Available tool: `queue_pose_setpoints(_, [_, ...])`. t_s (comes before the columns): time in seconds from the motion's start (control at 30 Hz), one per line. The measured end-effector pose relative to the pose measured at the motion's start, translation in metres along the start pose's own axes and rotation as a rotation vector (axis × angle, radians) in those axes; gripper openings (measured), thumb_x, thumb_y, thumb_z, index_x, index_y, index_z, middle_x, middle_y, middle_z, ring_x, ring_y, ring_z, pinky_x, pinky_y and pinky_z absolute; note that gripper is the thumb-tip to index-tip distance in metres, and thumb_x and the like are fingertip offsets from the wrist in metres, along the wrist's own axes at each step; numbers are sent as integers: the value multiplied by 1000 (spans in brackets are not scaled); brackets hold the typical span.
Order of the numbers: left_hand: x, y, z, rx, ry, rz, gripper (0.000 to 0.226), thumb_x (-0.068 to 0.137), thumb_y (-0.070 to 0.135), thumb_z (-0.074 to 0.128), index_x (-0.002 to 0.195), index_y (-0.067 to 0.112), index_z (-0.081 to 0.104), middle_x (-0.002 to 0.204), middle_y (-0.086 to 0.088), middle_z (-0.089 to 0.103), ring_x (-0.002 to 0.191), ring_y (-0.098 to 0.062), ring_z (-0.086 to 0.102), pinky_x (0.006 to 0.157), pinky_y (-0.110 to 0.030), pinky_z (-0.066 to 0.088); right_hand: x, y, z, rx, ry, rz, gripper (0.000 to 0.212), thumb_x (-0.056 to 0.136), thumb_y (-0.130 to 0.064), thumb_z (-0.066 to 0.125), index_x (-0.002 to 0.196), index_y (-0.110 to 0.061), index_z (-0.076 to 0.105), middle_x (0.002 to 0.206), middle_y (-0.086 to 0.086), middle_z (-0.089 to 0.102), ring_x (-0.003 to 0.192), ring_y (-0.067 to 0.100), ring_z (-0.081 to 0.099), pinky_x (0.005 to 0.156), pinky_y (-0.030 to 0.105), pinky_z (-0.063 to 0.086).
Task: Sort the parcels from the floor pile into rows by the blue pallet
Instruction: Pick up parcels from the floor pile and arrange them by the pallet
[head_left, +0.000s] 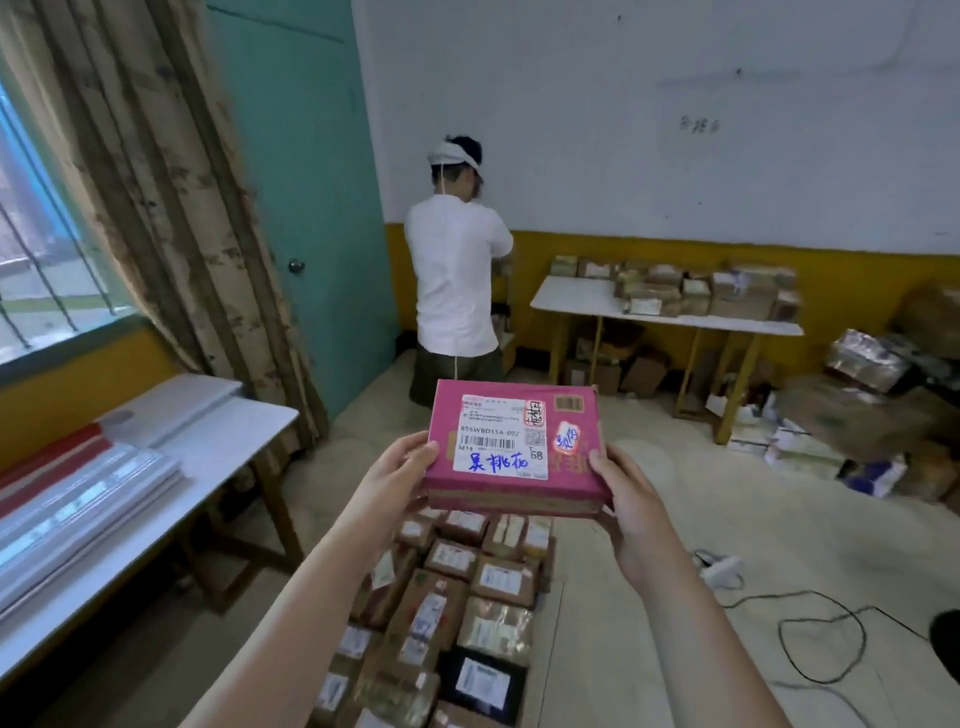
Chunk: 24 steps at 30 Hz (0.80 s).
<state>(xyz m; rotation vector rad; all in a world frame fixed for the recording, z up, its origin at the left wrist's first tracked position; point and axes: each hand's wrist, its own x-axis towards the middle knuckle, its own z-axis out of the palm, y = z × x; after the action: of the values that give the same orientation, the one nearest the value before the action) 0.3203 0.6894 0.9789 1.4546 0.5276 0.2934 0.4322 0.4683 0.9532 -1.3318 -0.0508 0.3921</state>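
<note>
Left hand (397, 480) & right hand (626, 496) grip pink parcel (511, 441) by side edges; rows of parcels (457, 613) below.

You held a pink parcel (511, 447) bearing a white label (501, 441) with blue handwriting. Brown parcels (467, 587) lay beneath it; the door (296, 156) was teal, the wall band (675, 254) yellow.

premises: a makeshift parcel sorting room. labelled cartons (457, 587) lie in rows on the floor below the left hand (387, 480). beyond the right hand (631, 501), a white trestle table (582, 304) carries stacked boxes, with loose cartons (852, 410) heaped against the yellow-banded wall (675, 254) farther right.
</note>
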Motion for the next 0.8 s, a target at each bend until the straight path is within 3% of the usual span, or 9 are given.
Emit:
queue_pose_setpoints(0.2, [119, -9, 81, 37, 36, 17, 26, 97, 35, 57, 120, 25, 59, 101, -1, 76, 88, -16, 74, 73, -27, 56, 123, -5, -55, 61, 8, 61, 36, 94, -30, 62, 129, -20, 56, 100, 4, 76, 82, 13, 73, 65, 26, 52])
queue_pose_setpoints(0.33, [191, -18, 136, 41, 96, 9, 26, 98, 33, 57, 122, 23, 59, 101, -2, 76, 91, -18, 73, 83, -33, 58, 222, -16, -90, 36, -48, 99, 32, 95, -31, 61, 126, -23, 58, 97, 2, 76, 90, 17, 72, 77, 33, 53])
queue_pose_setpoints(0.47, [238, -17, 172, 5, 204, -26, 30, 98, 30, 57, 127, 22, 56, 107, -4, 74, 94, -19, 73, 80, -33, 59, 313, -36, -104, -28, -175, 130, 29, 97, -24, 57, 125, -21, 59, 93, -1, 75, 78, 10, 69, 65, 28, 48])
queue_pose_setpoints(0.6, [275, -16, 168, -23, 295, -92, 48, 95, 30, 62, 139, 25, 44, 114, -5, 71, 96, -23, 73, 93, -47, 55, 394, -48, -85, -80, -301, 181, 30, 94, -25, 62, 124, -22, 59, 87, -1, 76, 75, 12, 69, 67, 29, 48])
queue_pose_setpoints(0.73, [304, -21, 145, -41, 396, -144, 55, 92, 29, 66, 141, 30, 40, 122, -4, 64, 100, -23, 72, 90, -49, 56, 453, -40, -41, -133, -452, 238, 35, 93, -25, 62, 128, -21, 59, 94, 5, 77, 78, 18, 72, 69, 34, 53])
queue_pose_setpoints(0.8, [322, -26, 129, -82, 436, -136, 54, 94, 23, 64, 142, 29, 40, 123, -7, 62, 101, -25, 71, 89, -50, 57, 477, -32, -16, -155, -516, 266, 37, 94, -26, 62, 130, -22, 56, 94, 6, 77, 84, 23, 73, 79, 42, 57])
